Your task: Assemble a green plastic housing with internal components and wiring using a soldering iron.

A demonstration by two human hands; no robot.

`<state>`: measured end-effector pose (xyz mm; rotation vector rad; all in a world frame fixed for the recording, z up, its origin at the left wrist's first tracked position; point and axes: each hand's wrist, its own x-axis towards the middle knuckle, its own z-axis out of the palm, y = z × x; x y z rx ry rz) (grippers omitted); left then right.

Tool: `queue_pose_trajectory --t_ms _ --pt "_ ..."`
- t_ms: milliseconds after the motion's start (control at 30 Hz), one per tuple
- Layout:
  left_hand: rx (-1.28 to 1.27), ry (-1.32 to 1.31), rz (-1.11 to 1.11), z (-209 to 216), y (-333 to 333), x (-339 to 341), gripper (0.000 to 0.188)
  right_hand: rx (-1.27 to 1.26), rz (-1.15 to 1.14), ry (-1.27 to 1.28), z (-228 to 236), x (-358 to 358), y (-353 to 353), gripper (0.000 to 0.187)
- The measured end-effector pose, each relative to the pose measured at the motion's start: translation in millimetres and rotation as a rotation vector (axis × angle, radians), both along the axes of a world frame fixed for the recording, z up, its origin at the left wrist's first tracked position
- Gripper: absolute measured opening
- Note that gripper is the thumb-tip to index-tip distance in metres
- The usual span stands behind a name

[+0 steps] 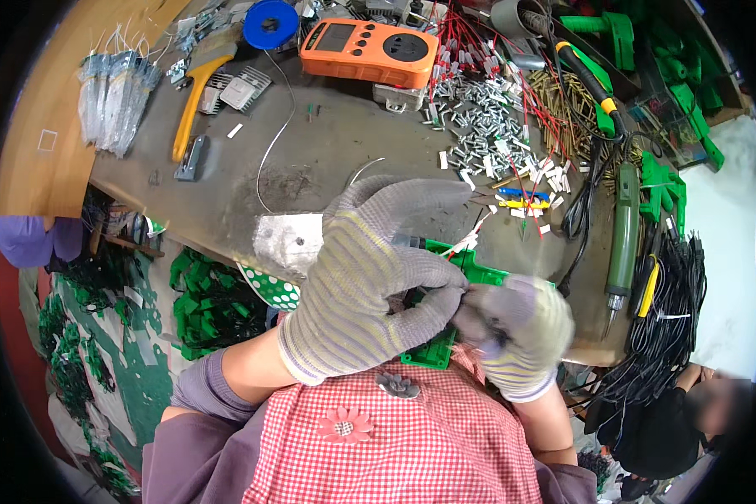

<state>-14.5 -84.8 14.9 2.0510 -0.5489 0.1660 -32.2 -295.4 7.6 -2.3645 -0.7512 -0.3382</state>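
Note:
Both my hands wear grey striped knit gloves and meet in front of my apron. Beneath them lies a green plastic housing, largely covered by the gloves; its upper part shows past my fingers. My left hand has one finger stretched out to the right, while its other fingertips close in a pinch over the housing. What they pinch is hidden. My right hand is slightly blurred, its fingers curled against the left fingertips, and whatever it grips cannot be made out. Thin wires with white tips run out beside the housing.
An orange meter stands at the back of the bench, near piled metal screws. A green electric screwdriver lies right, beside bundled black cables. A whitish block sits left of my hands. Another person is lower right.

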Motion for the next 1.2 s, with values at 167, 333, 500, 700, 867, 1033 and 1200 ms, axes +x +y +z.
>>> queue_pose_trajectory --t_ms 167,333,500,700,867,1033,1200 --pt "0.167 -0.075 -0.179 5.3 -1.8 12.6 0.01 -0.117 -0.053 -0.05 19.1 1.5 -14.2 0.023" --pt "0.01 -0.01 -0.142 -6.0 -5.9 10.8 0.012 -0.009 0.074 -0.117 7.2 7.2 -12.2 0.024" --pt "-0.102 0.026 -0.208 -12.3 -5.1 15.4 0.016 -0.015 0.064 -0.12 5.7 3.5 -12.4 0.023" --pt "-0.128 -0.045 -0.133 -18.6 -9.9 11.9 0.017 0.251 -0.087 0.131 3.5 -15.9 -17.9 0.012" --pt "0.006 -0.136 -0.121 -14.8 -9.3 15.3 0.018 0.176 -0.066 0.051 5.4 -8.6 -12.3 0.016" --pt "0.011 -0.146 -0.1 -18.3 -8.4 14.1 0.016 0.169 -0.175 0.131 3.9 -12.3 -9.3 0.016" --pt "0.046 -0.143 -0.106 -14.3 -7.0 14.3 0.014 0.119 -0.195 0.099 3.1 -12.0 -8.6 0.017"
